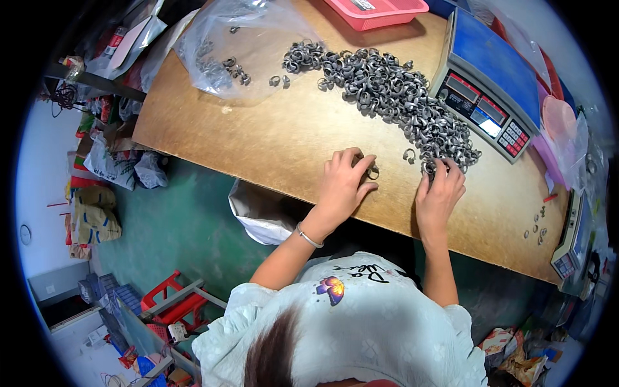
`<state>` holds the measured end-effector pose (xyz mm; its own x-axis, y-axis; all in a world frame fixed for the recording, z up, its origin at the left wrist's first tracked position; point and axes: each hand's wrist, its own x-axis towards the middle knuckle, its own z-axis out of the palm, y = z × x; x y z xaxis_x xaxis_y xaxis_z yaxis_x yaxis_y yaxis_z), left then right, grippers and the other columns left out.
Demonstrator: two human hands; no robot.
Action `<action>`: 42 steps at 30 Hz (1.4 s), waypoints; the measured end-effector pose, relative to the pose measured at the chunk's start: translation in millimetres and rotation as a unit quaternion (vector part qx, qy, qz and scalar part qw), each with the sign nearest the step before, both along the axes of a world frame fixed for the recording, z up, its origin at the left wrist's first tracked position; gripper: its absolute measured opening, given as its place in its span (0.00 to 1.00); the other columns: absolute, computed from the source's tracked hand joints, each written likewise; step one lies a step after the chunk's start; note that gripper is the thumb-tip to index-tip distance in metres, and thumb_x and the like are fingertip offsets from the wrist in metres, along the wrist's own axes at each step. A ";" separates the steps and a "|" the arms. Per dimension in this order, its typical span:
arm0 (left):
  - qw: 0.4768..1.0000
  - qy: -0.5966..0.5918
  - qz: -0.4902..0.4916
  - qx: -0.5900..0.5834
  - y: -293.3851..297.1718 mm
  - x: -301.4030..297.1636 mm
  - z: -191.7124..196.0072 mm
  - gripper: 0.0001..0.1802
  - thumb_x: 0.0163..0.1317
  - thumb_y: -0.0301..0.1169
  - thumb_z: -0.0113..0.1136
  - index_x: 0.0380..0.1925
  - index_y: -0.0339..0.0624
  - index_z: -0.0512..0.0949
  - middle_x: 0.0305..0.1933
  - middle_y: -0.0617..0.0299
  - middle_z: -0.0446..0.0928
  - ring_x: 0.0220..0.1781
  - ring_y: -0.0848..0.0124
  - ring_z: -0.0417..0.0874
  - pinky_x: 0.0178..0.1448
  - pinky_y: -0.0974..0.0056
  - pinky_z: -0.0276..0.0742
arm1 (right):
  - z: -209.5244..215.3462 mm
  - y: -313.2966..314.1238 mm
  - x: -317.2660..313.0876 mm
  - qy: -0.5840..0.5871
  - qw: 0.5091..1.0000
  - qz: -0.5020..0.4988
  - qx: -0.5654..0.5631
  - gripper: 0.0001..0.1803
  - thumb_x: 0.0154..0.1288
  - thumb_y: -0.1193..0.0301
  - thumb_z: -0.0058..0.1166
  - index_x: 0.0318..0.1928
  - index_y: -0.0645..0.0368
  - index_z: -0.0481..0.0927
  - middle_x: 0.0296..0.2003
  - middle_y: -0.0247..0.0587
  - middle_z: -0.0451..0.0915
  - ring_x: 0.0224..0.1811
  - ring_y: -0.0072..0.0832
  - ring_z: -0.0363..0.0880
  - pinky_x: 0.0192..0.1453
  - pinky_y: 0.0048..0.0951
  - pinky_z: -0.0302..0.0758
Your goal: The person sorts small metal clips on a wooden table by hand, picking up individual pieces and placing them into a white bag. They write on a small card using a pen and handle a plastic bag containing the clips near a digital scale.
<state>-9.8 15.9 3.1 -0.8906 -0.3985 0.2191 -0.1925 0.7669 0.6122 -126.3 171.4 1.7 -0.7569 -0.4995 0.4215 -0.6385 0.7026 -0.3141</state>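
A long heap of small grey metal rings [393, 84], open-ended like clips, spreads across the wooden table [258, 135]. Near the table's front edge, my left hand [343, 184] has its thumb and forefinger closed about one metal ring [373, 172]. To its right, my right hand [441, 197] reaches to the near end of the heap, its fingertips closed on rings [428, 167] there; exactly how many is hidden. A single loose ring [409, 155] lies between the two hands, just off the heap.
Behind the heap's right side stands a blue-topped scale [493, 71]. A clear plastic bag [219, 55] with some rings lies far left, near a pink tray [377, 11]. A second scale [570, 242] and several small loose pieces [540, 231] are at the right edge. A white sack [258, 213] hangs below the front edge.
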 end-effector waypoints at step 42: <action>0.985 0.117 0.117 0.037 -17.8 44.9 -14.5 0.10 0.49 0.20 0.65 0.33 0.36 0.79 0.39 0.54 0.74 0.44 0.56 0.75 0.46 0.59 0.72 | -11.7 -44.3 45.1 -0.121 0.961 0.238 -0.067 0.15 0.56 0.77 0.60 0.45 0.57 0.80 0.44 0.47 0.73 0.44 0.43 0.71 0.47 0.39 0.71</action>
